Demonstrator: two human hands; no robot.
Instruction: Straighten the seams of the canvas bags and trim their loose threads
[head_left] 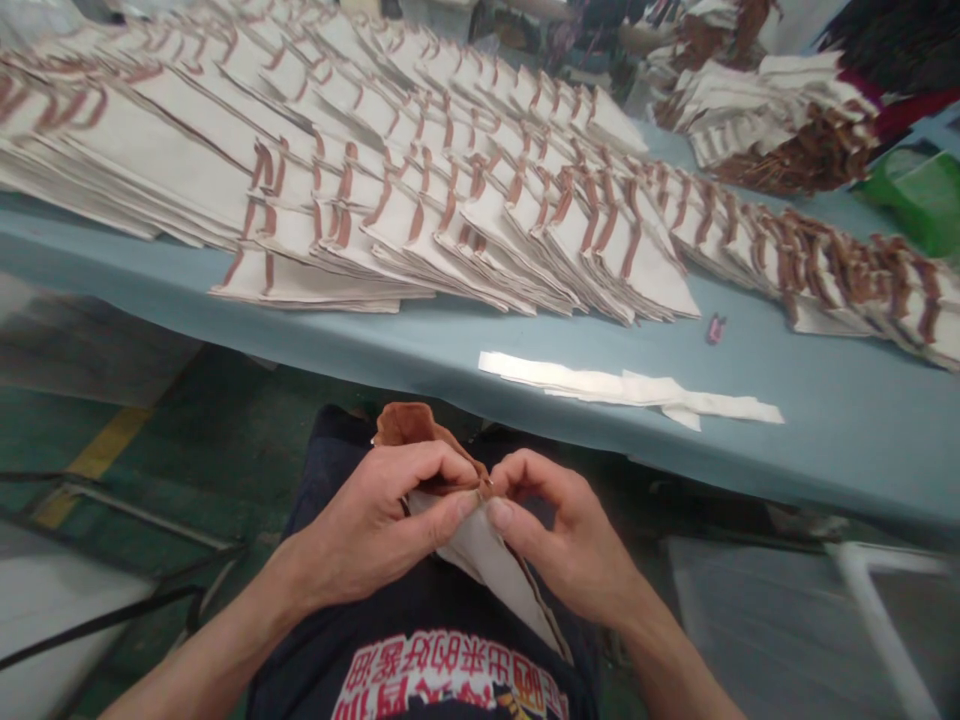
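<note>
Over my lap, both hands pinch one fabric piece, off-white with a brown part folded up behind. My left hand is closed on its upper edge, thumb and forefinger pressed together. Right beside it, my right hand pinches the same edge, the two thumbs almost meeting. Between the fingertips shows a small bright spot, too small to make out. The off-white part hangs down toward the right, below my hands.
A blue-covered table runs across in front, bearing rows of overlapping off-white pieces with brown straps. Nearer lie white strips and a small pink object. A stacked pile and a green item are at the right.
</note>
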